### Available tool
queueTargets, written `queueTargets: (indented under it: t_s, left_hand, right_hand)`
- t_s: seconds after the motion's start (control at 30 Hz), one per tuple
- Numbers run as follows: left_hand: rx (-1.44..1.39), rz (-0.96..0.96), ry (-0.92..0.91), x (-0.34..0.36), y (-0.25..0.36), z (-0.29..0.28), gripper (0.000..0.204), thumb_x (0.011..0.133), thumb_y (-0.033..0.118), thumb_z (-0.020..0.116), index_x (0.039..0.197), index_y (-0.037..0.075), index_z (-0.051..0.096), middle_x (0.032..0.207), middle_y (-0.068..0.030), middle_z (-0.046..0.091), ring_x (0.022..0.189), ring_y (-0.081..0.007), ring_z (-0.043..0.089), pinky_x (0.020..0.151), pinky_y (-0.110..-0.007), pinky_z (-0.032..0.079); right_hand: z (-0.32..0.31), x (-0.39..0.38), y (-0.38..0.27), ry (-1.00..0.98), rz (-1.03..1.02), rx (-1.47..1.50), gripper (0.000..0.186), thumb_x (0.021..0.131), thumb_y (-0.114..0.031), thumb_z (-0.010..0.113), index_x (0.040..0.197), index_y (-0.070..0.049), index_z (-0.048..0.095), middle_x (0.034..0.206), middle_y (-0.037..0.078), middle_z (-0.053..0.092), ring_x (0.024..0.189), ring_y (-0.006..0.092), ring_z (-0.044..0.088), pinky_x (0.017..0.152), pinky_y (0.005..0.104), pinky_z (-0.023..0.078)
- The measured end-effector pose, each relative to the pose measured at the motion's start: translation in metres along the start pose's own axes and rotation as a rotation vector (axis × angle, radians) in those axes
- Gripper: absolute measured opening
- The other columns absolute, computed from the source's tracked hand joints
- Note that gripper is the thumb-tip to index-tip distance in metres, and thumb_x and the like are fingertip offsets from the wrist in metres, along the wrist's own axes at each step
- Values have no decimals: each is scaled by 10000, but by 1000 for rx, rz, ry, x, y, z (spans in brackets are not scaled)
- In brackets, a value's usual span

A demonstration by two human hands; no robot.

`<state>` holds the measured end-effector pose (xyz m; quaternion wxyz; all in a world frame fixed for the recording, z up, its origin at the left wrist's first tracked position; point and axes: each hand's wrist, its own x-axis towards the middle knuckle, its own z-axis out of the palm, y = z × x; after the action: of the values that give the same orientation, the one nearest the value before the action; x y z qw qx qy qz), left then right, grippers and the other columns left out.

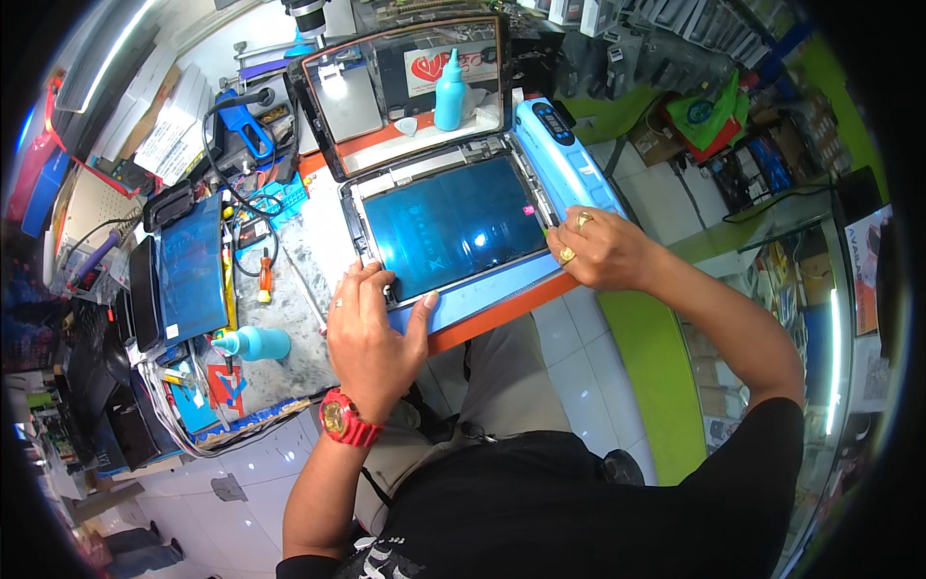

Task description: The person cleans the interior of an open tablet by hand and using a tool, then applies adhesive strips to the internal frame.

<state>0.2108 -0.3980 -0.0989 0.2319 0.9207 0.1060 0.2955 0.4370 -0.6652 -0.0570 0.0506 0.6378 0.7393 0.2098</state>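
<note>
In front of me lies an opened tablet (pixel 359 232) with a metal-edged frame and a large dark blue glossy panel (pixel 453 232) inside it. My left hand (pixel 371 314) rests at its near left corner, fingers stretched along the side and thumb apart on the near edge. A red watch (pixel 349 421) is on that wrist. My right hand (pixel 603 249), with gold rings, is closed in a pinch at the near right corner; what its fingertips hold is hidden. Behind the panel, a black-bordered glass screen (pixel 307 106) leans upright.
A light blue device (pixel 569 159) with a control panel stands at the right. One turquoise squeeze bottle (pixel 449 96) shows behind the glass; another bottle (pixel 256 344) lies on the left worktop. An orange-handled screwdriver (pixel 264 275), cables and a dark blue sheet (pixel 191 275) are at the left.
</note>
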Motion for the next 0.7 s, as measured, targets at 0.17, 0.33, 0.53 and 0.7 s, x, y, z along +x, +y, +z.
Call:
queueTargets:
  t_s: [0.17,0.33,0.53,0.7]
  left_hand:
    - [-13,11,11,-2,-4,2,420,870,222,919,1132,-2,679,1247,-250,737,1262,-483,689,1033,-541,557]
    - [5,18,12,-1,-3,1,418,868,219,921,1129,-2,680,1248,-249,737,1259,-484,690,1040,-539,554]
    - [-19,17,13,-2,-4,2,421,862,220,926,1126,-1,684,1254,-248,737,1268,-481,686,1047,-537,550]
    - [-5,8,14,-2,-3,2,434,857,227,928,1135,-8,693,1245,-246,739,1266,-477,687,1061,-542,543]
  right_hand:
    - [-13,3,-3,-85,9,-142,154,854,-123,714,922,9,755,902,127,715,882,264,730,917,435,610]
    - [-28,6,0,-164,-1,-167,139,881,-151,719,883,-18,759,960,125,738,980,265,742,943,473,603]
    - [-14,1,2,-131,-49,-86,94,830,-122,714,795,-36,724,955,116,716,964,267,720,894,427,608]
    - [-9,5,4,-36,10,38,71,801,-92,715,799,-22,700,897,109,669,937,280,704,880,407,618]
